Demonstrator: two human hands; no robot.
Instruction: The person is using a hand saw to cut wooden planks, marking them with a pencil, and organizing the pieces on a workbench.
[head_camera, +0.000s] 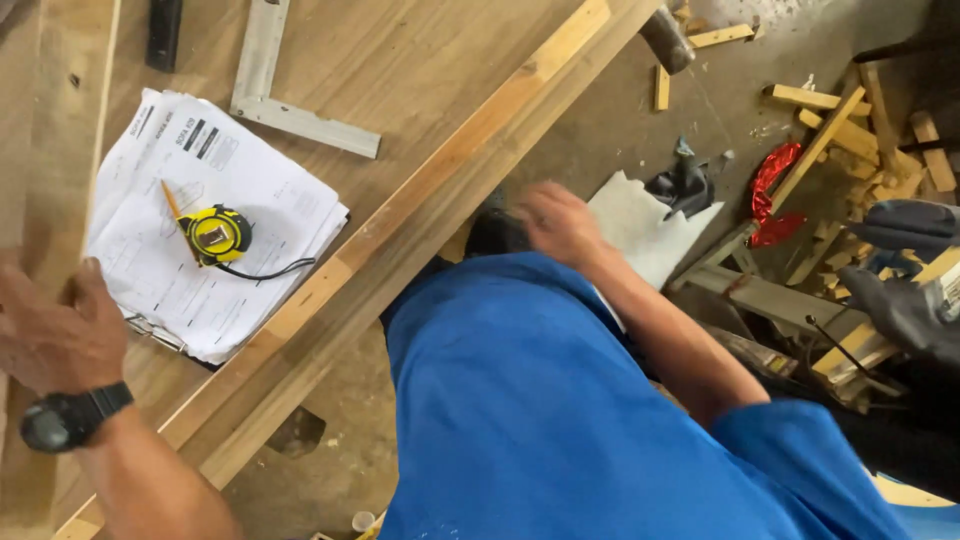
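1. Left hand (55, 335), wearing a black watch (60, 420), rests with fingers spread, holding nothing, on a plank (40, 150) at the worktop (420, 60).
2. Right hand (560, 225) hangs below the worktop edge; whether its grip is closed cannot be told.
3. At the left hand's two o'clock, a yellow tape measure (215, 233) sits on papers (190, 240).
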